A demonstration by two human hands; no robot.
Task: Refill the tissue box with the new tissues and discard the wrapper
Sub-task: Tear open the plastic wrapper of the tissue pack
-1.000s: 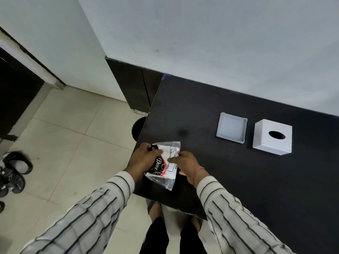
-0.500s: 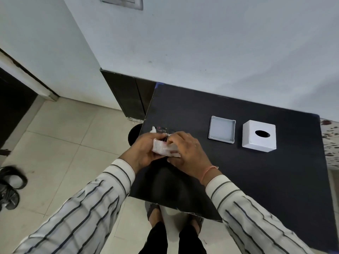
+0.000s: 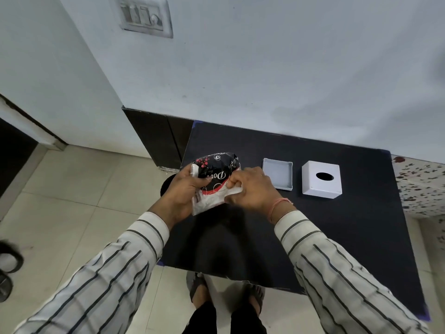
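A tissue pack [image 3: 215, 175] in a black, red and white plastic wrapper is held up above the left part of the black table [image 3: 337, 232]. My left hand [image 3: 185, 189] grips its left side. My right hand [image 3: 250, 189] pinches the wrapper's lower right edge. To the right on the table stands the white tissue box cover [image 3: 321, 179] with its oval slot facing up. Its shallow grey base tray [image 3: 277, 173] lies just left of the cover, open side up and with nothing in it.
A round black bin [image 3: 165, 186] sits on the tiled floor beside the table's left edge, mostly hidden by my left hand. A dark cabinet [image 3: 159, 141] stands against the wall behind it. Sandals [image 3: 7, 259] lie at the far left. My feet show below the table's near edge.
Both hands have lifted the tissue pack and turned it, so its black printed face now shows. My right hand has shifted to the wrapper's lower right edge. The camera has tilted up.
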